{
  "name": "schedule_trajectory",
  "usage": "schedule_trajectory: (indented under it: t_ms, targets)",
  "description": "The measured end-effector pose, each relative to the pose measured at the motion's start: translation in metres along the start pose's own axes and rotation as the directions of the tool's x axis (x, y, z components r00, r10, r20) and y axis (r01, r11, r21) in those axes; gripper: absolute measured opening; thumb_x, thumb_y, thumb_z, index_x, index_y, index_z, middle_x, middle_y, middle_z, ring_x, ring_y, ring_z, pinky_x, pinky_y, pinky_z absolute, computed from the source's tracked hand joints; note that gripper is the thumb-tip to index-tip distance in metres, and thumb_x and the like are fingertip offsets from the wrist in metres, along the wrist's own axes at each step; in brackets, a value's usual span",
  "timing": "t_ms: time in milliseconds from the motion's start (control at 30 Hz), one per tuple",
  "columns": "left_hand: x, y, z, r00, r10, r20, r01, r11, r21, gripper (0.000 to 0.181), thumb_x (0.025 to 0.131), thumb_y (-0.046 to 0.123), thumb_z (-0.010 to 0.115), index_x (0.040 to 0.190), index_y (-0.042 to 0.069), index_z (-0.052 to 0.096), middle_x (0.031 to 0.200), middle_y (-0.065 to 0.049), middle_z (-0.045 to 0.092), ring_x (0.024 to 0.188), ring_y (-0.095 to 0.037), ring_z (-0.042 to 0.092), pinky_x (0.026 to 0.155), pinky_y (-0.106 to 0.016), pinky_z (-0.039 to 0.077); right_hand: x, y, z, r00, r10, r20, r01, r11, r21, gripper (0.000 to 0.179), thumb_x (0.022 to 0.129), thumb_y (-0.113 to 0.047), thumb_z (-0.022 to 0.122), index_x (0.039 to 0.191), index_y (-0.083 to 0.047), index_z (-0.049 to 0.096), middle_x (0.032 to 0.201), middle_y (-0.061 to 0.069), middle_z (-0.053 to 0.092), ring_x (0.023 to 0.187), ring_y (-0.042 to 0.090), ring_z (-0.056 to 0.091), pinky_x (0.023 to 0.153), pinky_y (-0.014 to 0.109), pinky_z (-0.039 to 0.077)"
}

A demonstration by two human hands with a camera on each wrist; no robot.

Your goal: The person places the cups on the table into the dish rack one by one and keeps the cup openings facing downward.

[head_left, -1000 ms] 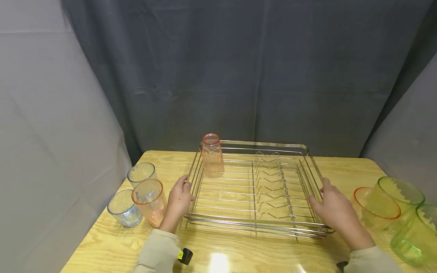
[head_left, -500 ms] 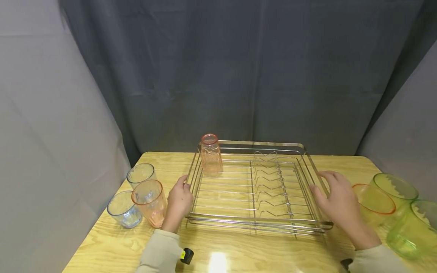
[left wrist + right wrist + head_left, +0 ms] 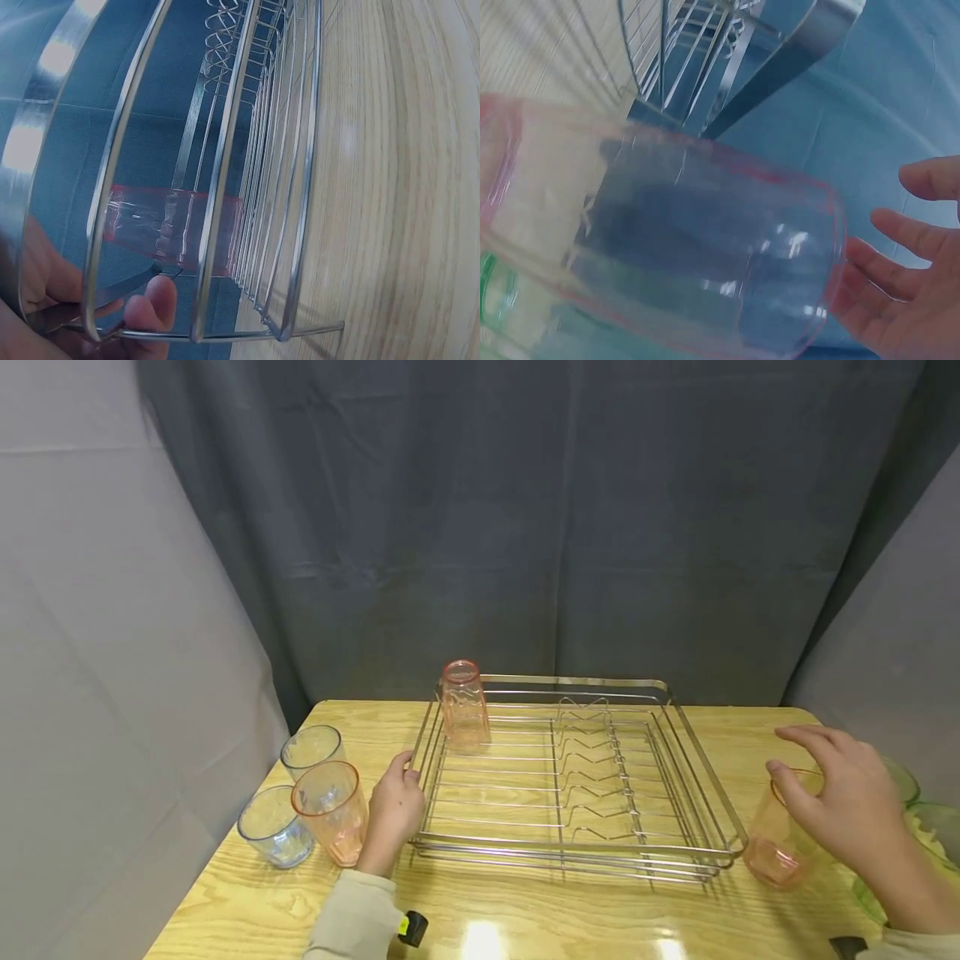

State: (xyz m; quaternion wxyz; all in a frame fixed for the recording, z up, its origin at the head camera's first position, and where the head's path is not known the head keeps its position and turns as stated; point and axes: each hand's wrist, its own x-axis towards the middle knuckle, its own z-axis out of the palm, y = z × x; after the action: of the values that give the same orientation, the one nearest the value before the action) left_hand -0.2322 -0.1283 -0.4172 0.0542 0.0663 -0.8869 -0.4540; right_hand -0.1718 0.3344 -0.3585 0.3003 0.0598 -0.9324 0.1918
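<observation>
While the left hand (image 3: 396,802) is gripping the left side of the silver metal wire dish rack (image 3: 573,681), the right hand (image 3: 855,797) is holding nothing, fingers spread by the rim of a see-through orange tumbler (image 3: 776,856). Can't tell if they're touching. That one's on the pale wood-grain table (image 3: 585,922), just beside the rack's front right corner. Another see-through orange tumbler (image 3: 466,714) stands in the rack's far left corner.

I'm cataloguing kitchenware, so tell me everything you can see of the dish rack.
The dish rack is silvery, metal-looking wire: rectangular, round-cornered, with a flat top rim, parallel floor bars and a row of bent dividers right of centre. It stands on the wood-grain table, an orange tumbler in its far left corner. The left hand grips its left side.
</observation>
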Motion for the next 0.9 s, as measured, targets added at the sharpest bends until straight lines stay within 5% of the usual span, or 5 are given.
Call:
schedule_trajectory:
  t_ms: [333, 567, 900]
  targets:
    - [0.000, -0.001, 0.001, 1.000, 0.000, -0.006, 0.000, 1.000, -0.022, 0.045, 0.107, 0.019, 0.033, 0.150, 0.007, 0.039, 0.131, -0.024, 0.063, 0.045, -0.008, 0.037, 0.042, -0.019, 0.034, -0.002, 0.030, 0.012, 0.987, -0.112, 0.117, 0.128, 0.982, -0.141, 0.043, 0.092, -0.024, 0.067, 0.119, 0.010, 0.060, 0.118, 0.038, 0.056, 0.103, 0.055, 0.049, 0.092, 0.065, 0.031]
    - [0.000, -0.002, 0.001, 1.000, -0.016, -0.023, 0.016, 1.000, -0.015, 0.044, 0.107, 0.019, 0.034, 0.150, 0.008, 0.040, 0.131, -0.023, 0.063, 0.046, -0.010, 0.036, 0.046, -0.024, 0.036, -0.011, 0.041, 0.025, 0.974, -0.022, 0.227, 0.083, 0.962, -0.261, 0.053, 0.094, -0.043, 0.064, 0.123, 0.001, 0.060, 0.124, 0.035, 0.053, 0.107, 0.058, 0.044, 0.077, 0.077, 0.037]
    - [0.001, -0.001, 0.001, 0.999, -0.005, -0.047, 0.005, 1.000, 0.005, 0.044, 0.107, 0.019, 0.036, 0.148, 0.008, 0.043, 0.127, -0.021, 0.066, 0.058, -0.018, 0.050, 0.056, -0.032, 0.043, -0.015, 0.043, 0.035, 0.971, -0.070, 0.230, 0.139, 0.943, -0.301, 0.049, 0.085, -0.031, 0.074, 0.118, 0.004, 0.063, 0.117, 0.034, 0.058, 0.106, 0.052, 0.049, 0.091, 0.067, 0.037]
